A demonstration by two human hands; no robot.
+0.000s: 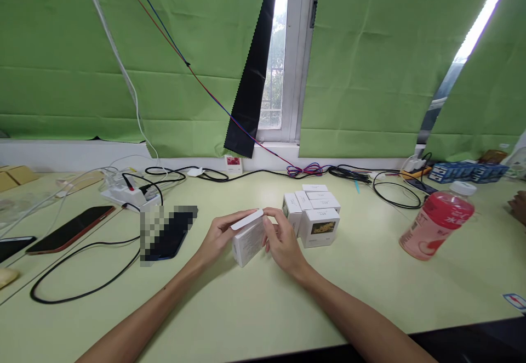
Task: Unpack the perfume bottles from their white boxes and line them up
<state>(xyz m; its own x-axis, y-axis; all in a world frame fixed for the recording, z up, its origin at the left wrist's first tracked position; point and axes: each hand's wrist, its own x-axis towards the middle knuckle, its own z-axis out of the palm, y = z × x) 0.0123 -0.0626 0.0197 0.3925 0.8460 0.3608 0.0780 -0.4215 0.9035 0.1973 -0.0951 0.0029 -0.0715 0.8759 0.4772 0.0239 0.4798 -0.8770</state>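
Observation:
Between my two hands a small white box [249,242] stands on the pale green table, its top flap [247,220] partly raised. My left hand [217,235] grips the box at its left end, the fingers reaching behind it. At the other end my right hand [282,240] has its thumb and fingers closed on the upper right corner, by the flap. Printed text covers the side that faces me. Just right of my right hand sits a group of similar white boxes [321,229], the front one bearing a yellow picture. What is inside the held box is hidden.
A pink drink bottle [438,221] stands at the right. Phones [72,229] and a power strip [131,196] with cables lie at the left. Coiled black cables [349,174] run along the back. Someone else's hand [518,205] shows at the right edge.

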